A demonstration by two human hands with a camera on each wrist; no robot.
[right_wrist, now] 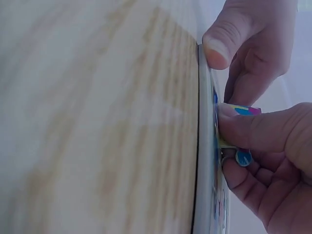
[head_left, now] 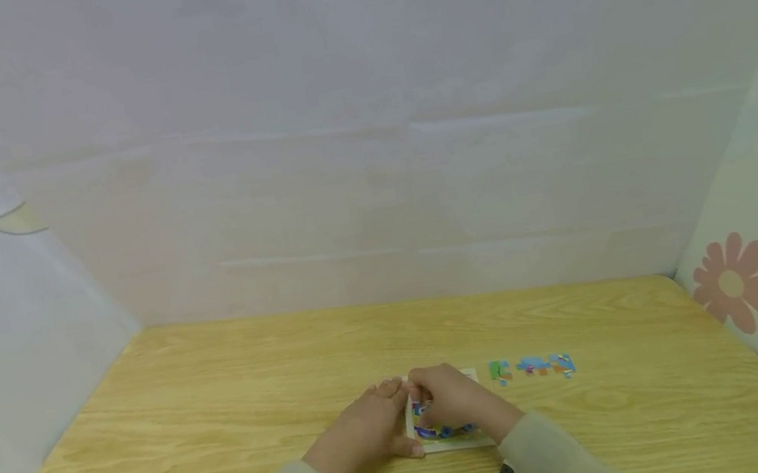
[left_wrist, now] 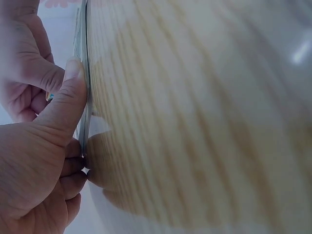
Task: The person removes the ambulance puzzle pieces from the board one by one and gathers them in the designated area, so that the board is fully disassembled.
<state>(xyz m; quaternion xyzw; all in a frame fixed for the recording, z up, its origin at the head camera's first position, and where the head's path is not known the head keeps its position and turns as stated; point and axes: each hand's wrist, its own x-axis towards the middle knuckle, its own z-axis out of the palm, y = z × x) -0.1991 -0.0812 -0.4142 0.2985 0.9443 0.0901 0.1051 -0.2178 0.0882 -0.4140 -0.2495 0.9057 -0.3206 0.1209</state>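
A white-rimmed puzzle board (head_left: 454, 444) with a colourful picture lies flat on the table. My left hand (head_left: 368, 431) grips its left side, and the thumb (left_wrist: 68, 100) presses on the near left corner. Over the board, my right hand (head_left: 451, 394) pinches a puzzle piece between thumb and fingers. In the right wrist view that puzzle piece (right_wrist: 243, 157) shows yellow, blue and magenta and stands tilted against the board's surface. Part of the picture is hidden beneath the right hand.
Right of the board, several loose puzzle pieces lie on the wooden table (head_left: 225, 399): a green one (head_left: 499, 370) and blue-orange ones (head_left: 563, 362). Pale printed cloth walls (head_left: 373, 204) enclose the table's back and sides.
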